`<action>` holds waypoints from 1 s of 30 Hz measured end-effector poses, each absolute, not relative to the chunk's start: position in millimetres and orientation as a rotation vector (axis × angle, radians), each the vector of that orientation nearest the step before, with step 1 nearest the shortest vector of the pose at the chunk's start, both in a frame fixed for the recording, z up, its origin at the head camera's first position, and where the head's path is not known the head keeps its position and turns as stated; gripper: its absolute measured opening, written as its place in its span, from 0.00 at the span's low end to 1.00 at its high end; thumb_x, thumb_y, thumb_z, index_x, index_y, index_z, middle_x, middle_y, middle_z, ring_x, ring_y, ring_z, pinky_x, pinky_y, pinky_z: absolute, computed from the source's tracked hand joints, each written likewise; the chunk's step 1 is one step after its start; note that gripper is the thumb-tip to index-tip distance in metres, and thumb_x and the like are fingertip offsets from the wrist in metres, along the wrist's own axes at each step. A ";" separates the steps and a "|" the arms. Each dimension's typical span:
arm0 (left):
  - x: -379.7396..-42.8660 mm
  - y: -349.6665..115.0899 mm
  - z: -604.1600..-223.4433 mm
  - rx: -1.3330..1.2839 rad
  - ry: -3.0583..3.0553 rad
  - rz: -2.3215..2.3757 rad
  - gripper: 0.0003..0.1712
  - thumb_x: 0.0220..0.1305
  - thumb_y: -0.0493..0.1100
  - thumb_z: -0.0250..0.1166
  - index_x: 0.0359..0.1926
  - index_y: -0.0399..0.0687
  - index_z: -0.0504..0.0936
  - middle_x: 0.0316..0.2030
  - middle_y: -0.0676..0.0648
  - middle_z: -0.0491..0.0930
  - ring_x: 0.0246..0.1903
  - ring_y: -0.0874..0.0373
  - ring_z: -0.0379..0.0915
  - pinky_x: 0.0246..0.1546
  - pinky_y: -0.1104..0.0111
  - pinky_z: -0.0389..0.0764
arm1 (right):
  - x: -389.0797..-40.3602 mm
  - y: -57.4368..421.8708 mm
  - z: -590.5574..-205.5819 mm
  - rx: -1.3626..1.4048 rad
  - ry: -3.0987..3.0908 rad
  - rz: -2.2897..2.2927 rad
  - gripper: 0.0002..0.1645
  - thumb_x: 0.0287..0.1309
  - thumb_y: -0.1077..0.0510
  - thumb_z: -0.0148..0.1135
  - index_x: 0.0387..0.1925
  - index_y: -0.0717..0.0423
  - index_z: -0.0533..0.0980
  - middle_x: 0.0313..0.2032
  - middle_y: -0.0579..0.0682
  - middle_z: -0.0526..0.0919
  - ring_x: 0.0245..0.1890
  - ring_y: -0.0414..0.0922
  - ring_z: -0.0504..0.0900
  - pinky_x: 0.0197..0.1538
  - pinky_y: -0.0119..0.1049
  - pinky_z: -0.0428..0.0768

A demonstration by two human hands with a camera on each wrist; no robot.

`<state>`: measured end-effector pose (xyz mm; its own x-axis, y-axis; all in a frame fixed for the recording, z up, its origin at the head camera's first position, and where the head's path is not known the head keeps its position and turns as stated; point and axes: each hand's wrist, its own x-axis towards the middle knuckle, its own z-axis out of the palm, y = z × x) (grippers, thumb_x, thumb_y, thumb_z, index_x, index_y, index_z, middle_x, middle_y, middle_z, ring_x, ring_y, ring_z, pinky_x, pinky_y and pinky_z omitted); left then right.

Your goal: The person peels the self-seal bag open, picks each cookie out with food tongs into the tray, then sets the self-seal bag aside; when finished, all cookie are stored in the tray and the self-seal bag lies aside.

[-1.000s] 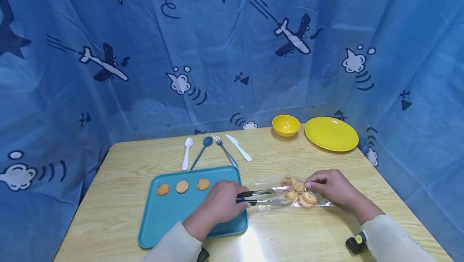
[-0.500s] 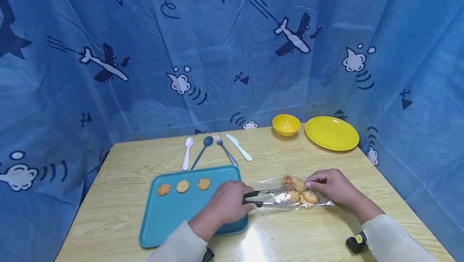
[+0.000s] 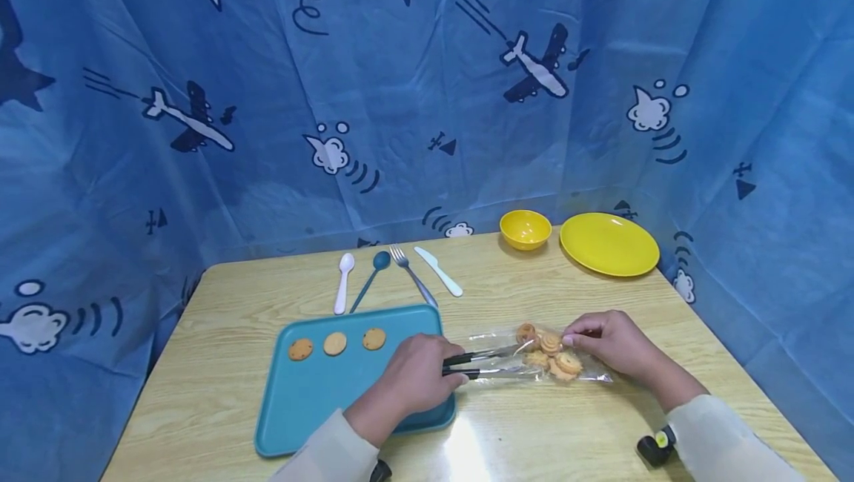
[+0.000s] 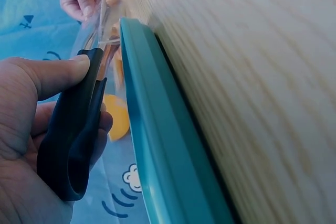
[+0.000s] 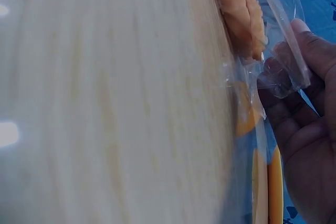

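My left hand (image 3: 416,378) grips tongs (image 4: 71,124) by their black handles, thumb on one arm and fingers on the other. The tongs' metal arms reach rightward into a clear plastic bag (image 3: 597,376) lying on the table. Inside it are several swirled and ruffled cookies (image 3: 565,365). Whether the tong tips touch a cookie is hard to tell through the shiny plastic. At the bag's right part, my right hand (image 3: 610,345) pinches the plastic between thumb and fingers. A teal tray (image 3: 313,408) lies under and beside my left hand, bearing three round cookies (image 3: 335,343) along its far side.
Behind the tray lie a white spoon (image 3: 343,285), a dark teal spoon (image 3: 382,261), a fork (image 3: 414,278) and a pale knife (image 3: 440,273). A yellow bowl (image 3: 525,230) and a yellow plate (image 3: 609,245) stand at the back right. Blue curtains (image 3: 400,96) surround the table.
Over the second, my left hand and the tongs have shifted slightly right, deeper into the bag. My right hand keeps its place on the plastic.
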<state>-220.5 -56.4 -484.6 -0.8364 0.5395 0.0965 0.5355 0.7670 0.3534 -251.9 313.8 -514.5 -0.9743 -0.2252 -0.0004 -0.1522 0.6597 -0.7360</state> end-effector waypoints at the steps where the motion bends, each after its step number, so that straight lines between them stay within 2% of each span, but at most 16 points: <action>1: -220.3 -58.2 -484.6 0.894 2.944 0.584 0.19 0.64 0.54 0.71 0.54 0.55 0.88 0.47 0.53 0.88 0.48 0.58 0.83 0.48 0.63 0.83 | -251.8 313.3 -514.1 -0.315 2.778 -1.219 0.06 0.62 0.47 0.71 0.38 0.41 0.89 0.37 0.41 0.89 0.38 0.40 0.83 0.42 0.31 0.81; 6: -218.4 -65.8 -482.7 0.880 2.943 0.613 0.18 0.64 0.53 0.72 0.53 0.55 0.89 0.46 0.54 0.88 0.48 0.58 0.83 0.50 0.62 0.82 | -251.0 312.9 -512.8 -0.309 2.780 -1.217 0.05 0.63 0.47 0.70 0.38 0.40 0.88 0.37 0.40 0.89 0.38 0.41 0.83 0.43 0.31 0.82; 10: -216.8 -70.2 -482.1 0.848 2.935 0.650 0.20 0.64 0.53 0.71 0.54 0.53 0.88 0.49 0.52 0.88 0.51 0.56 0.83 0.52 0.61 0.82 | -251.2 314.0 -512.6 -0.307 2.773 -1.220 0.07 0.62 0.46 0.70 0.38 0.40 0.88 0.37 0.40 0.89 0.39 0.41 0.83 0.43 0.31 0.82; 15: -213.8 -75.5 -479.2 0.846 2.934 0.667 0.21 0.65 0.53 0.71 0.55 0.52 0.88 0.49 0.51 0.88 0.52 0.55 0.83 0.52 0.60 0.83 | -251.2 314.6 -512.0 -0.290 2.763 -1.214 0.09 0.61 0.44 0.71 0.38 0.40 0.89 0.38 0.41 0.89 0.39 0.41 0.83 0.43 0.31 0.82; 21: -213.1 -82.5 -479.0 0.847 2.933 0.683 0.19 0.64 0.53 0.72 0.53 0.53 0.89 0.48 0.52 0.88 0.49 0.58 0.83 0.46 0.65 0.82 | -251.3 315.6 -512.0 -0.286 2.773 -1.209 0.10 0.61 0.44 0.71 0.39 0.42 0.89 0.38 0.41 0.89 0.38 0.40 0.83 0.42 0.31 0.82; 25: -213.4 -87.3 -480.7 0.840 2.937 0.690 0.17 0.63 0.53 0.73 0.51 0.55 0.90 0.45 0.54 0.88 0.43 0.62 0.82 0.38 0.70 0.78 | -251.7 315.6 -512.8 -0.297 2.770 -1.224 0.09 0.61 0.44 0.72 0.38 0.42 0.89 0.37 0.41 0.90 0.38 0.40 0.83 0.42 0.30 0.82; 30: -212.7 -89.8 -479.2 0.812 2.947 0.633 0.22 0.63 0.55 0.73 0.55 0.54 0.88 0.48 0.52 0.88 0.46 0.59 0.83 0.38 0.67 0.79 | -251.6 315.4 -512.4 -0.292 2.766 -1.220 0.08 0.62 0.45 0.71 0.38 0.41 0.89 0.38 0.41 0.90 0.39 0.41 0.83 0.43 0.30 0.82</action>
